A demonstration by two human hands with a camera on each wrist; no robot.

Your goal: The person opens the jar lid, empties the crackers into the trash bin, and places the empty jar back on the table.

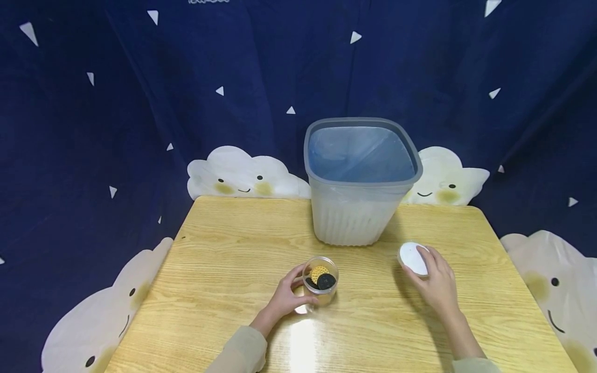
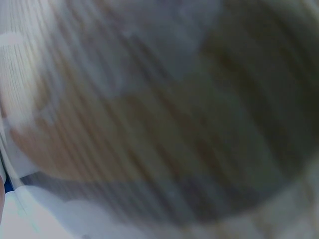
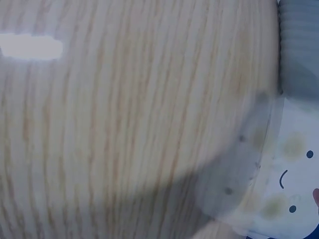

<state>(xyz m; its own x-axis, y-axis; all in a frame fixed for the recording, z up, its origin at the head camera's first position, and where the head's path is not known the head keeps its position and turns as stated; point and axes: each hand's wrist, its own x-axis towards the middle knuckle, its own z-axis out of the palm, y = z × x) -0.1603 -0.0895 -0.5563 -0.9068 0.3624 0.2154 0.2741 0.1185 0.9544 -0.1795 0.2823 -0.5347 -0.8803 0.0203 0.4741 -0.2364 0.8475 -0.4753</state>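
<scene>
My left hand grips a small clear jar on the table, thumb on the near side and fingers round its left side. The jar is uncovered. Inside lie a round yellow biscuit with a dimpled face and round black biscuits. Over the right part of the table, my right hand holds a round white lid by its edge, with its shadow on the wood below. A blurred close-up over wood grain fills most of the left wrist view. At the right edge of the right wrist view, a fingertip shows.
A large translucent bin with a grey rim stands at the back of the wooden table, beyond both hands. Dark blue cloth with white triangles and smiling clouds hangs behind and beside the table.
</scene>
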